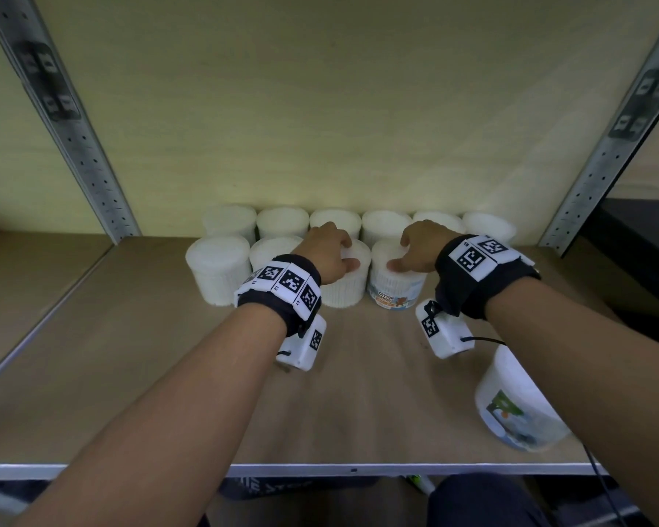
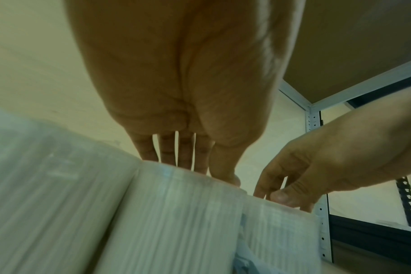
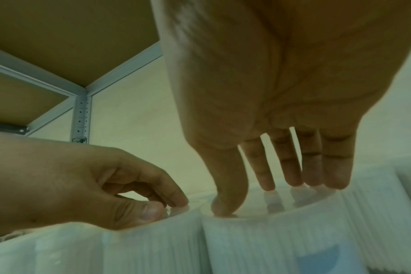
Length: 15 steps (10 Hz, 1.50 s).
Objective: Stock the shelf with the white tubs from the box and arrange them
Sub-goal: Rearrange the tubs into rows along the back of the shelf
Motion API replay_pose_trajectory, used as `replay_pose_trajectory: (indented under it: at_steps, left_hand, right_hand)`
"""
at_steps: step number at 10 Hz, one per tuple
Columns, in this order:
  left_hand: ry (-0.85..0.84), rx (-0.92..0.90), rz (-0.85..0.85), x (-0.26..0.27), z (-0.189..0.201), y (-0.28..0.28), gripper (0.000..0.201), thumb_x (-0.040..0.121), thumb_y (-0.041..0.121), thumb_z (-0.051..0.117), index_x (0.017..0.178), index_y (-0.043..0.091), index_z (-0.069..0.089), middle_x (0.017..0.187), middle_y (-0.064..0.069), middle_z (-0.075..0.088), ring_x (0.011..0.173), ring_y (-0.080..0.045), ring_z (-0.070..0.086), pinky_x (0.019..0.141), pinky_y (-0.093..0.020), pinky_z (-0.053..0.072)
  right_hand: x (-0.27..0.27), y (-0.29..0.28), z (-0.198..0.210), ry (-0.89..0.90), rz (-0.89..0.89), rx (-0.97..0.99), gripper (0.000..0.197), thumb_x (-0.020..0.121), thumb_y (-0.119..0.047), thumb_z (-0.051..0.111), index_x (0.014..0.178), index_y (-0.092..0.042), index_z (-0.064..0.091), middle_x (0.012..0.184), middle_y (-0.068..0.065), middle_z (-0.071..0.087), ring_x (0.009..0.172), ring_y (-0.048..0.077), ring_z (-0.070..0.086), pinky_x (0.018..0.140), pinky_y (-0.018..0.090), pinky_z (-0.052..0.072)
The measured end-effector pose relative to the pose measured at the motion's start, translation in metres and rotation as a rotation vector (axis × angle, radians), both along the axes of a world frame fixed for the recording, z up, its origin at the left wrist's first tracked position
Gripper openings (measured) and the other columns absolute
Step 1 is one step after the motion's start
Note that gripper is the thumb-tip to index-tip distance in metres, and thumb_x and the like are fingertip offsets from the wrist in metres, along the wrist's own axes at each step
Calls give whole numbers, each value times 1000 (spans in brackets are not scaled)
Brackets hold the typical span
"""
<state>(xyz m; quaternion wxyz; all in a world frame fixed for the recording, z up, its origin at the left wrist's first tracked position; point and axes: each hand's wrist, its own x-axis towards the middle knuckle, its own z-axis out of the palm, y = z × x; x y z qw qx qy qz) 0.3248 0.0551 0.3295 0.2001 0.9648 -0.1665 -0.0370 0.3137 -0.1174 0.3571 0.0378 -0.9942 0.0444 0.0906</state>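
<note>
White tubs stand in two rows at the back of the wooden shelf [image 1: 168, 374]. My left hand [image 1: 331, 252] is above the third front-row tub [image 1: 345, 290], with thumb and bent fingertips touching its lid [image 2: 188, 178]. My right hand [image 1: 419, 249] is above the fourth front-row tub [image 1: 396, 290], which shows a blue and orange label. Its thumb and fingertips [image 3: 291, 179] touch the clear lid [image 3: 258, 209]. Neither hand wraps a tub's side. Another labelled tub [image 1: 518, 405] lies tilted near the shelf's front right edge, under my right forearm.
Perforated metal uprights [image 1: 84, 146] [image 1: 602, 161] frame the shelf bay against a pale wall. The board of the shelf above [image 3: 59, 37] hangs overhead. Bare wood stretches between the front row and the shelf's front edge [image 1: 320, 469].
</note>
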Motion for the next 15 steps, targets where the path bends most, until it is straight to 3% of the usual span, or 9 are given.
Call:
replay_pose_trajectory:
  at_steps: [3,7,9,11,12,13,14,15]
  left_hand:
    - [-6,-16,-5,0,-1,0,47,90,34,60,130,12,51,134,-9,44,125,-26,42,106,-36,37]
    - [5,5,-25,1,2,1,48,90,33,60,132,12,49,134,-8,45,125,-26,43,105,-35,37]
    - [72,49,-89,2,14,5,44,91,21,60,134,18,48,143,-3,40,130,-21,41,105,-28,34]
    - [169,110,-198,8,22,8,59,84,-5,50,135,24,48,146,-1,41,132,-20,43,108,-31,40]
    - [113,-35,-103,6,21,8,56,84,-3,49,136,19,45,142,-5,40,130,-22,42,102,-28,39]
    - [-40,-119,0,5,19,4,44,89,17,56,132,14,46,134,-10,41,126,-28,41,104,-34,38]
    - [-46,22,66,3,13,-2,52,91,39,55,133,11,45,135,-13,39,128,-31,37,106,-41,36]
    - [-49,152,72,1,6,-7,58,89,46,55,132,9,46,136,-15,39,127,-31,37,104,-44,38]
  right_hand:
    - [-3,-2,9,47,93,-11,61,87,-23,66,142,-15,42,144,6,45,129,24,48,104,31,41]
    - [-1,-5,8,40,167,-61,59,87,-23,65,142,-17,43,144,5,45,129,24,47,106,33,41]
    - [0,-5,6,38,168,-63,61,86,-24,66,142,-17,43,143,7,46,129,25,47,107,34,41]
    - [0,-4,7,23,191,-85,60,87,-21,65,142,-14,43,143,8,46,130,25,46,104,31,39]
    - [0,-5,7,19,195,-86,60,87,-21,66,141,-14,44,143,8,46,129,25,46,103,31,39]
    - [2,-5,6,21,193,-85,60,86,-22,66,142,-15,43,144,7,45,129,25,46,104,32,39]
    - [3,-5,7,19,195,-87,61,85,-23,68,141,-15,44,143,7,46,129,25,47,103,32,40]
    - [4,-5,6,18,195,-87,62,84,-23,70,140,-15,45,142,8,47,128,26,48,103,32,40]
